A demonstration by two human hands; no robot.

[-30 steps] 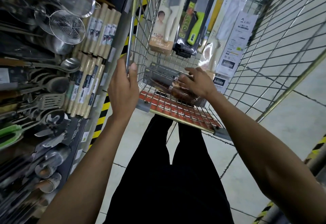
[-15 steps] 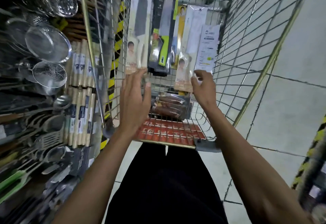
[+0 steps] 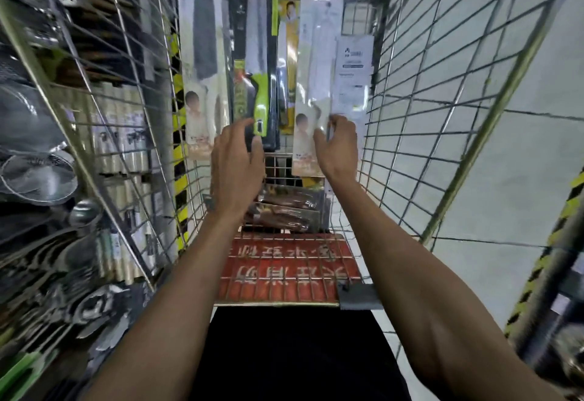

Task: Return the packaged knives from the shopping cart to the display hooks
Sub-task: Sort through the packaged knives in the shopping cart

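Cart: We see the shopping cart (image 3: 420, 90) filling the centre of the frame, with its wire walls rising at left and right.
Stock, upright: Five packs stand against the far wall at top centre. From left to right these are the dark-blade pack (image 3: 202, 62), the green-handled pack (image 3: 256, 62), the yellow pack (image 3: 289, 46), which is half hidden, the white pack (image 3: 317, 62) and the paper-backed pack (image 3: 354, 68).
Stock, flat: The brown packs (image 3: 284, 211) lie on the cart floor below the hands. We cannot tell what they contain.
Right hand: The right hand (image 3: 338, 144) grasps the lower right edge of the white pack, thumb on the front face and fingers curled round the edge.
Left hand: The left hand (image 3: 237, 166) holds nothing, and its fingers are straight and spread. The fingertips are at the lower end of the green-handled pack; we cannot tell whether they touch it.
Display: A blurred utensil rack (image 3: 63, 258) with strainers (image 3: 38, 176) runs down the left edge of the frame. We cannot make out any knife hooks.
Progress: We judge the task to be at its start. Every pack in view is inside the cart.
Outstanding: Each pack has to be lifted out, carried to the display and hung.
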